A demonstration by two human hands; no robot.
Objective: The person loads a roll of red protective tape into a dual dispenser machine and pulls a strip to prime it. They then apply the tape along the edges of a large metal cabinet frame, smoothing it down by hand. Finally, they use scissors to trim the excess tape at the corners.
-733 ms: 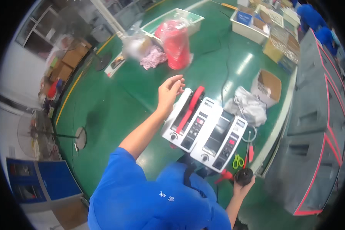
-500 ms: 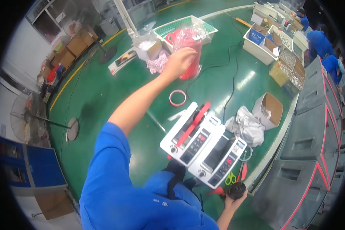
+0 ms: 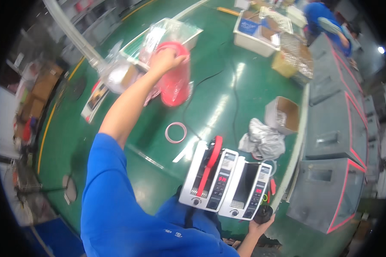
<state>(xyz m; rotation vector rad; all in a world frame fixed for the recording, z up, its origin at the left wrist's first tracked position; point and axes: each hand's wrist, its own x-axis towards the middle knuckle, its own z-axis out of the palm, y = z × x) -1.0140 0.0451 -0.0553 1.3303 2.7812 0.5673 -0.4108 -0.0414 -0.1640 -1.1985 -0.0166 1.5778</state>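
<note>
Black first: a dark round roll (image 3: 265, 212) sits gripped in the right hand (image 3: 261, 227). Just left of that hand, two white tape dispensers (image 3: 224, 184), red tape (image 3: 212, 159) threaded in one! Short of the left hand (image 3: 169, 62), a pink ring (image 3: 176, 142) on green floor (image 3: 214, 115). That hand, fingers curled, overlaps a plastic-wrapped red bundle (image 3: 175, 88), grip unclear; beyond it, a white tray (image 3: 195, 39).

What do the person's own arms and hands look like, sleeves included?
The left grip and right grip are human hands with no gloves. The left arm wears a short, plain blue sleeve, matching the blue shirt, which bears a small white marking. Both forearms are bare, with no watch visible. The right sleeve and any rings can't be made out.
</note>
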